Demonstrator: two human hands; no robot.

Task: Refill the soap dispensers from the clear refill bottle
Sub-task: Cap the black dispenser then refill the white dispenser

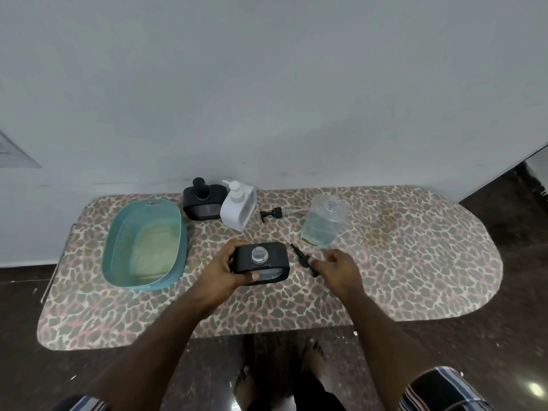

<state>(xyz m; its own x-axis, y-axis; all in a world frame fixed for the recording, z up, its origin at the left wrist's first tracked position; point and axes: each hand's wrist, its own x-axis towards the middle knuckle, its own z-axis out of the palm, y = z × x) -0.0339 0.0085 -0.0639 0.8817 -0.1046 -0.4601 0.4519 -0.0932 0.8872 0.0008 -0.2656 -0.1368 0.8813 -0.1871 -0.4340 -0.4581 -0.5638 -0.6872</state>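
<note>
The open black soap dispenser (261,261), pump off and clear neck showing, sits clamped in the left hand (226,269), fingers behind and thumb in front. Just right of it, the right hand (338,266) pinches the black pump (302,258), with the clear refill bottle (323,221) beyond those fingertips. All rest on a leopard-print table (415,262) against a pale wall (267,84).

Three soap dispensers stand on the surface (385,262): two black, one far (199,207) with its pump on and one near (261,261) with an open neck, and one white dispenser (239,209). One clear refill bottle (323,222) stands at right. Two loose black pump heads lie there, one far (271,214), one near (302,256). One teal basket (145,243) sits at left. Two hands show, left (228,269) and right (338,266).
</note>
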